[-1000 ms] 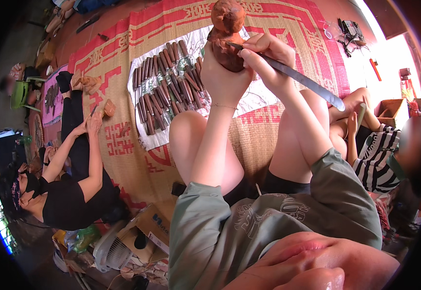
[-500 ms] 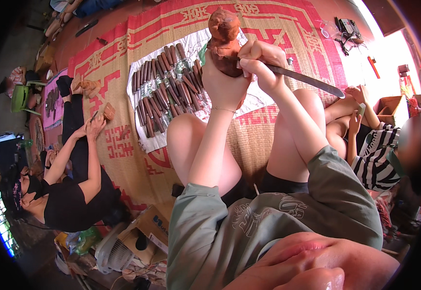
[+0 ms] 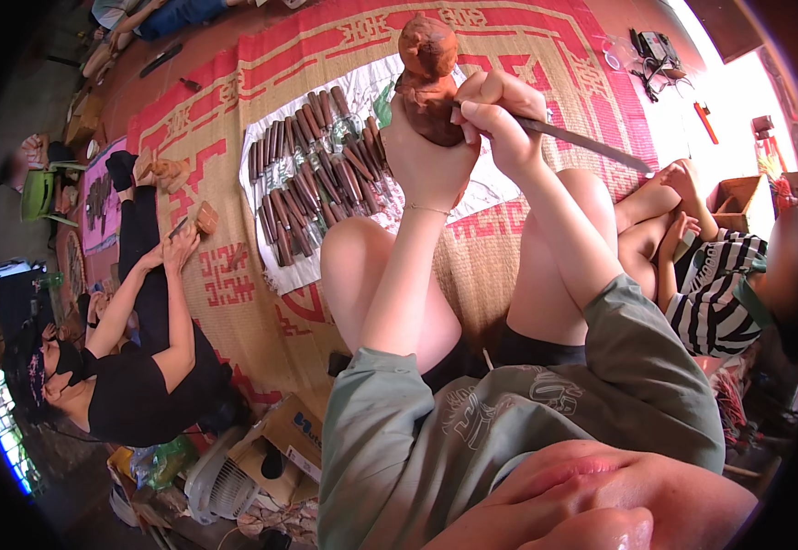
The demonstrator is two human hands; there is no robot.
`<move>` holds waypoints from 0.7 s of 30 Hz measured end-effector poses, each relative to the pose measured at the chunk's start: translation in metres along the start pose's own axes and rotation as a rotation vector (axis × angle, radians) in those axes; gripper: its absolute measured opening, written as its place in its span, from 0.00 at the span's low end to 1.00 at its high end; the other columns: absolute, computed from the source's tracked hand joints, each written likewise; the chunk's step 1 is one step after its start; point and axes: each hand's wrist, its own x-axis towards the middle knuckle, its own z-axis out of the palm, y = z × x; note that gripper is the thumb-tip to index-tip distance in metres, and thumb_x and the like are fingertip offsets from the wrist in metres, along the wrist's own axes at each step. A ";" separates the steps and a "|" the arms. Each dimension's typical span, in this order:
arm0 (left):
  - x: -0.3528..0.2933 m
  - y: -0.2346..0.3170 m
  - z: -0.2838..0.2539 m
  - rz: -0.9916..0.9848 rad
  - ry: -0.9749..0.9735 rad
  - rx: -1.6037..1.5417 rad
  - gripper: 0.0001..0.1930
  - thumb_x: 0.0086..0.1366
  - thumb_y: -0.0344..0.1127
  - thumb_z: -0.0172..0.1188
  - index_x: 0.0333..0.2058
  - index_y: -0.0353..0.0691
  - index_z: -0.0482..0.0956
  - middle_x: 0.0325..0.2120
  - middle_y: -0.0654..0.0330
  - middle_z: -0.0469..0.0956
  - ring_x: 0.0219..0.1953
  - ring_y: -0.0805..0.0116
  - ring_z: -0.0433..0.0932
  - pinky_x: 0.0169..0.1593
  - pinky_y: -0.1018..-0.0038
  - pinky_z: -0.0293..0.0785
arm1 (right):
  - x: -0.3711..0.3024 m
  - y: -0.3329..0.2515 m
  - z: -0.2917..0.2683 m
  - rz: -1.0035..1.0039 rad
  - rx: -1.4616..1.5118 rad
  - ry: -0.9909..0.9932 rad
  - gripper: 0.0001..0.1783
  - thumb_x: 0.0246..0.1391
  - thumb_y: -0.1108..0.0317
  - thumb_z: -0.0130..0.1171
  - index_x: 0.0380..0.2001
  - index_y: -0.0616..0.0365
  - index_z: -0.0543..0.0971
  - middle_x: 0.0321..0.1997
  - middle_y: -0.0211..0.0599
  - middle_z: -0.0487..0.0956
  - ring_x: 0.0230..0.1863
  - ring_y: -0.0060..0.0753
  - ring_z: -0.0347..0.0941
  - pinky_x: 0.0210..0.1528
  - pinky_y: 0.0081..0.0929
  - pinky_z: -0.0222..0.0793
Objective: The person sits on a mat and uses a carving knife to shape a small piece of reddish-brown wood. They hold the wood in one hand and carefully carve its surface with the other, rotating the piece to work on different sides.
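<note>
A reddish-brown carved wooden figurine (image 3: 428,48) with a rounded top is held up in front of me. My left hand (image 3: 425,165) wraps around its lower part from below. In my right hand (image 3: 504,115) the fingers are closed on a long, flat grey metal file (image 3: 592,145). Its near end touches or lies close to the figurine's side, and its blade slopes down to the right; the contact point is hidden by my fingers. Under and left of my hands, several carving chisels (image 3: 321,174) with brown wooden handles lie in rows on a white cloth (image 3: 289,275).
A red-patterned straw mat (image 3: 211,192) spreads beneath. At left, a person in black (image 3: 142,385) works on a wooden block (image 3: 205,218). A person in a striped shirt (image 3: 720,302) sits close on the right, near a wooden box (image 3: 746,203). Behind at lower left stand a fan (image 3: 225,486) and a cardboard box (image 3: 293,431).
The file's far end has risen slightly as my right hand shifts a little. My left hand keeps its hold on the figurine. Both neighbours' hands have moved slightly.
</note>
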 end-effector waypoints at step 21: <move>0.002 -0.001 -0.001 -0.080 -0.062 0.074 0.27 0.36 0.39 0.68 0.36 0.37 0.68 0.28 0.53 0.76 0.31 0.54 0.77 0.34 0.66 0.72 | 0.006 0.008 -0.013 -0.042 -0.034 -0.075 0.11 0.40 0.80 0.53 0.12 0.63 0.64 0.16 0.34 0.69 0.17 0.19 0.61 0.19 0.18 0.57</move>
